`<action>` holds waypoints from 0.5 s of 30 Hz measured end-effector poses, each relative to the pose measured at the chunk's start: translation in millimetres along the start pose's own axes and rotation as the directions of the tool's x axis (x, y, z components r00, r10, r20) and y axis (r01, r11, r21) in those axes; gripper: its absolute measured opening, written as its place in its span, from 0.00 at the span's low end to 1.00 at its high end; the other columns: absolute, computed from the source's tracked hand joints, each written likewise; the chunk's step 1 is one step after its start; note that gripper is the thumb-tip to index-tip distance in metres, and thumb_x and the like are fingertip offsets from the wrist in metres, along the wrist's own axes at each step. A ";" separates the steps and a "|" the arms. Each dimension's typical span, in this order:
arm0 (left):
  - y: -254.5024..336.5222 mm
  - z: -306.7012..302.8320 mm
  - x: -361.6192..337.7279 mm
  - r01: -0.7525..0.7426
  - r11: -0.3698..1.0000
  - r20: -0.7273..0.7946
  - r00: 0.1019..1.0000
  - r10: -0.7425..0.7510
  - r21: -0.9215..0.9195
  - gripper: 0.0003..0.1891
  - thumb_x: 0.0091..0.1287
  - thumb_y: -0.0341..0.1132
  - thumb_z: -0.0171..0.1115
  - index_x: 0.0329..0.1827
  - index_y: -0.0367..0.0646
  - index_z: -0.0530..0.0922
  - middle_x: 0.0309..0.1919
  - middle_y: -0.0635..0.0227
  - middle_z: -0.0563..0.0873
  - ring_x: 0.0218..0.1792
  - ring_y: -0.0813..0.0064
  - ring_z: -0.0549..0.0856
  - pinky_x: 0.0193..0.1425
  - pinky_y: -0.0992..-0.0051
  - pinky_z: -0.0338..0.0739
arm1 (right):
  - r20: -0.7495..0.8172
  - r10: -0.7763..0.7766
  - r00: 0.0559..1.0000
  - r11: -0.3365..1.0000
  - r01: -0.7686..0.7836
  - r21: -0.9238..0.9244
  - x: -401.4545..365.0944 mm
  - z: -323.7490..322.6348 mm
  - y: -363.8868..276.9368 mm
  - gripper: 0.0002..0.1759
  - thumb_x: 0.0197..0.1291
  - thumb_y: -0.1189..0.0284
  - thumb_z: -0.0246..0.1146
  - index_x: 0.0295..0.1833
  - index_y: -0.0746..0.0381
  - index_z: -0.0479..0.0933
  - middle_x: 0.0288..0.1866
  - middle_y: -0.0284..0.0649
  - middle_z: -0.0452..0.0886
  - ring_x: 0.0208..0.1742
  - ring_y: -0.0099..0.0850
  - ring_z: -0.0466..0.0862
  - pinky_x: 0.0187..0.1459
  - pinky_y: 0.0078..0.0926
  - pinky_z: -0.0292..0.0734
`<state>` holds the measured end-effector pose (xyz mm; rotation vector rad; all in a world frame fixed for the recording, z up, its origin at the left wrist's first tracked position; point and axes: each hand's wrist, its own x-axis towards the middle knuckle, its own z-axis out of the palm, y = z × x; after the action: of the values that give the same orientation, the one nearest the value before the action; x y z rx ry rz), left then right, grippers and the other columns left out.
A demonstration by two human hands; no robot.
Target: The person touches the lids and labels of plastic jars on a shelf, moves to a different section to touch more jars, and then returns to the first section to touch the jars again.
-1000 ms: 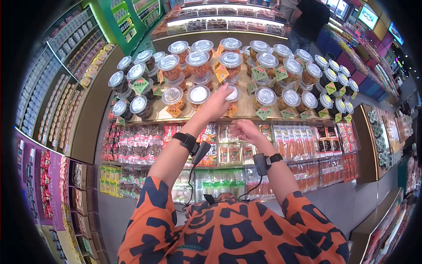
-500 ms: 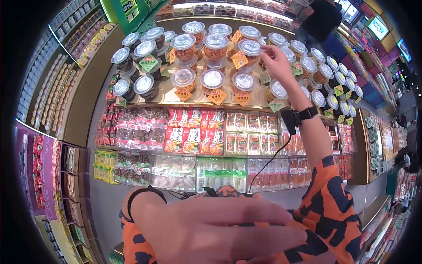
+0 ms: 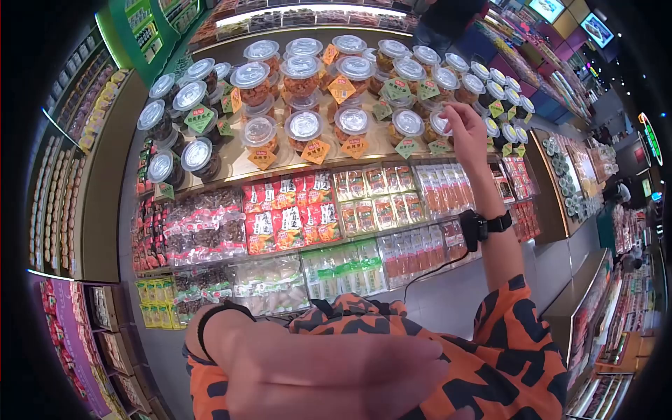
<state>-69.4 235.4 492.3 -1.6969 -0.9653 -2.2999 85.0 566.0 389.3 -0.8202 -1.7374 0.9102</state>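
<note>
My right hand (image 3: pixel 465 130), fingers loosely bent and apart, is over the front row of clear-lidded tubs. Its fingertips overlap the lid of a tub (image 3: pixel 439 124) near the right end of that row, and nothing shows in its grasp. Just left of it stands another tub (image 3: pixel 407 124) with a green diamond label (image 3: pixel 407 147). Close to the camera, my left hand (image 3: pixel 336 371) stretches across my body with its fingers extended, holding nothing visible. A black wristwatch (image 3: pixel 498 223) with a cabled black device (image 3: pixel 472 229) is on my right wrist.
Tubs of orange food (image 3: pixel 302 85) stand stacked two high on the wooden display (image 3: pixel 231 166). Below its front edge are tiers of red packets (image 3: pixel 290 213) and green-white packets (image 3: pixel 343 269). Shelves (image 3: pixel 52 203) line the left. A person in dark clothes (image 3: pixel 448 21) stands behind.
My right hand has moved down and right, from beside an upper orange-labelled tub to the front row. The view has turned, shifting the display leftward. My left hand stays across my body.
</note>
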 end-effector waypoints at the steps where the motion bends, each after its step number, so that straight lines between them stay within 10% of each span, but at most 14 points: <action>1: -1.3 -10.7 -0.7 0.011 1.000 -0.002 1.000 -0.011 -0.012 0.16 0.59 0.28 0.56 0.50 0.42 0.82 0.37 0.67 0.83 0.41 0.73 0.81 0.44 0.74 0.81 | -0.046 0.026 0.999 1.000 -0.026 -0.009 -17.8 -8.7 2.0 0.13 0.69 0.69 0.60 0.51 0.68 0.78 0.38 0.36 0.84 0.31 0.17 0.76 0.34 0.15 0.72; 4: -22.8 -39.0 39.6 -0.071 0.962 0.562 0.799 0.214 -0.265 0.09 0.53 0.30 0.65 0.37 0.41 0.81 0.29 0.72 0.79 0.29 0.77 0.81 0.44 0.74 0.83 | -0.177 0.145 0.973 0.985 -0.159 -0.065 -78.5 -33.2 7.6 0.12 0.69 0.69 0.60 0.51 0.68 0.79 0.37 0.35 0.83 0.31 0.16 0.75 0.35 0.15 0.71; 7: -40.1 -41.3 6.8 -0.184 0.917 0.561 0.743 0.365 -0.354 0.17 0.58 0.30 0.57 0.51 0.46 0.82 0.32 0.71 0.81 0.34 0.73 0.78 0.40 0.77 0.79 | -0.228 0.215 0.950 0.955 -0.253 -0.153 -139.1 -51.8 9.0 0.11 0.70 0.70 0.59 0.48 0.67 0.80 0.35 0.34 0.83 0.31 0.16 0.75 0.33 0.14 0.70; 8: -56.4 -30.3 -3.9 -0.421 0.845 0.354 0.775 0.524 -0.330 0.18 0.55 0.32 0.61 0.50 0.49 0.83 0.31 0.73 0.81 0.31 0.74 0.75 0.36 0.79 0.77 | -0.256 0.282 0.925 0.940 -0.319 -0.119 -155.7 -52.2 -1.2 0.10 0.70 0.71 0.59 0.46 0.67 0.80 0.35 0.33 0.82 0.31 0.16 0.76 0.33 0.14 0.70; 12: -53.2 -55.4 10.8 -0.202 0.850 0.532 0.703 0.471 -0.486 0.19 0.53 0.29 0.63 0.50 0.49 0.82 0.31 0.74 0.80 0.33 0.76 0.75 0.35 0.79 0.75 | -0.326 0.255 0.911 0.933 -0.320 -0.165 -200.3 -71.5 -4.3 0.09 0.69 0.72 0.59 0.46 0.68 0.80 0.35 0.33 0.82 0.32 0.16 0.76 0.33 0.15 0.70; 15: -51.8 -41.5 15.6 -0.295 0.835 0.174 0.894 0.412 -0.464 0.20 0.49 0.26 0.64 0.48 0.48 0.82 0.30 0.73 0.79 0.30 0.76 0.74 0.31 0.79 0.72 | -0.360 0.290 0.887 0.913 -0.369 -0.174 -211.6 -80.3 -21.0 0.09 0.69 0.72 0.59 0.46 0.68 0.80 0.34 0.32 0.81 0.32 0.17 0.77 0.34 0.16 0.71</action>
<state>-132.3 257.3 477.8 -2.1757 -0.1253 -2.1635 222.0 393.4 333.7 -1.3819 -1.4495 0.7375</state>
